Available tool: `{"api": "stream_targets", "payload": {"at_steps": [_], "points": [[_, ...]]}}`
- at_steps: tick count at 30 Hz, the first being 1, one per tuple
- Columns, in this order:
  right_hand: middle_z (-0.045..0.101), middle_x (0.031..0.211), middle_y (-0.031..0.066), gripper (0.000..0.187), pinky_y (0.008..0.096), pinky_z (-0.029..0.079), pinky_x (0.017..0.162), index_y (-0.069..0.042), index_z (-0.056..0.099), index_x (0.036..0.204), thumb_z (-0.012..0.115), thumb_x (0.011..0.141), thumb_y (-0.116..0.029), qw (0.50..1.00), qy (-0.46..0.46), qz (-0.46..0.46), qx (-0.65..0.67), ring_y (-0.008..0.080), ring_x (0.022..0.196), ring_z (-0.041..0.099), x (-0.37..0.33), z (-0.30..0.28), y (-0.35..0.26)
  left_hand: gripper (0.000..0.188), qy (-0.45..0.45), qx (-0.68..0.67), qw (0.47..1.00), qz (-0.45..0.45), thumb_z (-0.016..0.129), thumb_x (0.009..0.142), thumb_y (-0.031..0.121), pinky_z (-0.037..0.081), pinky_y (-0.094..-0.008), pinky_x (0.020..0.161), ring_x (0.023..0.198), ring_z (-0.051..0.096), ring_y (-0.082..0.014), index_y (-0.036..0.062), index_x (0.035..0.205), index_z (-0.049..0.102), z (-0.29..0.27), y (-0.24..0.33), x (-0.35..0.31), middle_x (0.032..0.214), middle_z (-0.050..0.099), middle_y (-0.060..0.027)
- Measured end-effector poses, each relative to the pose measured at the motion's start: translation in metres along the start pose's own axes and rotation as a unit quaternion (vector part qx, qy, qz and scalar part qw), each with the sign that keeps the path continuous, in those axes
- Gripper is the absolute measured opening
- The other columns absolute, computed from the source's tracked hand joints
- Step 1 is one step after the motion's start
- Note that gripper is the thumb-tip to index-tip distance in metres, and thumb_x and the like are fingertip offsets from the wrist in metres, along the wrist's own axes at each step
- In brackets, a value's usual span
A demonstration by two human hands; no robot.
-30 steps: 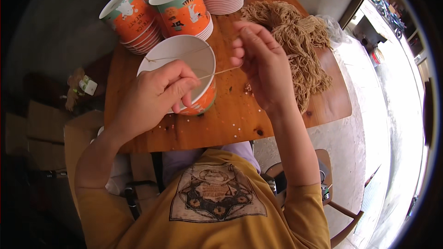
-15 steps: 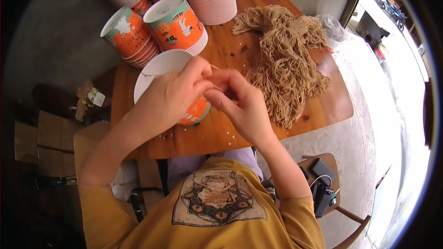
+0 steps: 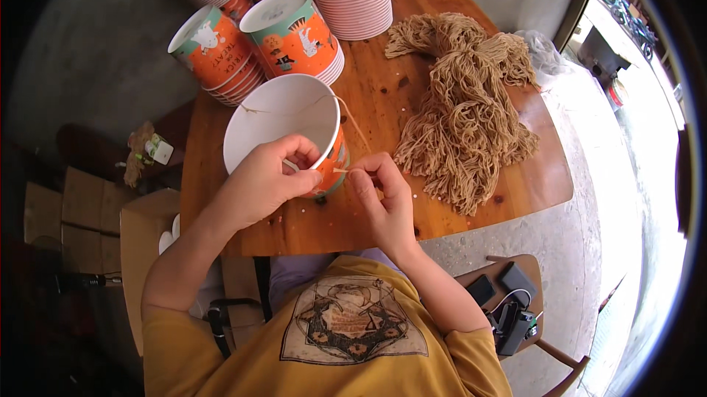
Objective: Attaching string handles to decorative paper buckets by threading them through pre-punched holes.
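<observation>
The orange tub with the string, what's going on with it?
A person's right hand pinches a thin string just outside the orange tub. Some string also shows inside it. The left hand is at the near rim. The tub stands mouth up on the wooden table, with a tan bundle of cords to its right.

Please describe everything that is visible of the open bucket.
The open bucket looks like paper: white inside, with a rounded rim, and orange with green and printed shapes outside. It stands mouth up on the wooden table. A thin tan cord crosses its inside near the rim and comes out at the right. The left hand covers part of its near side; whether they touch is unclear.
</observation>
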State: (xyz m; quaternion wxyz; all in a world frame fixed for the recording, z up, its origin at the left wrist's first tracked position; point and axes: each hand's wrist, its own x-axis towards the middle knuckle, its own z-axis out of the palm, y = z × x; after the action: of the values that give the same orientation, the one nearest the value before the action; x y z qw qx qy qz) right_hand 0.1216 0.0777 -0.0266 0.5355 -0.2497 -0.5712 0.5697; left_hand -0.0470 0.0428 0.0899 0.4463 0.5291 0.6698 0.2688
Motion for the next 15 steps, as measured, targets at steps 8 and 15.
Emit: {"api": "stream_targets", "payload": {"at_steps": [8,15], "points": [[0.065,0.104,0.0105,0.018,0.0384,0.052,0.079,-0.005,0.059,0.097,0.069,0.082,-0.003,0.942,-0.032,-0.249,-0.224,0.0297,0.091,0.061,0.005,0.009,-0.004,0.02,-0.019,-0.052,0.998,-0.015,0.063,0.089,0.007,0.051,-0.0221,0.071,0.08,0.062,-0.0079,-0.0016,0.106,0.06,-0.004,-0.002,0.002,0.092,0.065,-0.0045],[0.063,0.079,0.0126,0.01,0.0303,0.05,0.053,-0.003,0.058,0.094,0.066,0.088,-0.002,0.989,0.044,-0.066,-0.127,0.022,0.06,0.062,-0.004,0.01,0.008,0.02,-0.045,-0.071,0.996,0.004,0.064,0.089,0.005,0.052,-0.0232,0.078,0.086,0.06,-0.008,-0.0003,0.107,0.056,-0.006,-0.002,0.001,0.096,0.063,-0.0031]]}}
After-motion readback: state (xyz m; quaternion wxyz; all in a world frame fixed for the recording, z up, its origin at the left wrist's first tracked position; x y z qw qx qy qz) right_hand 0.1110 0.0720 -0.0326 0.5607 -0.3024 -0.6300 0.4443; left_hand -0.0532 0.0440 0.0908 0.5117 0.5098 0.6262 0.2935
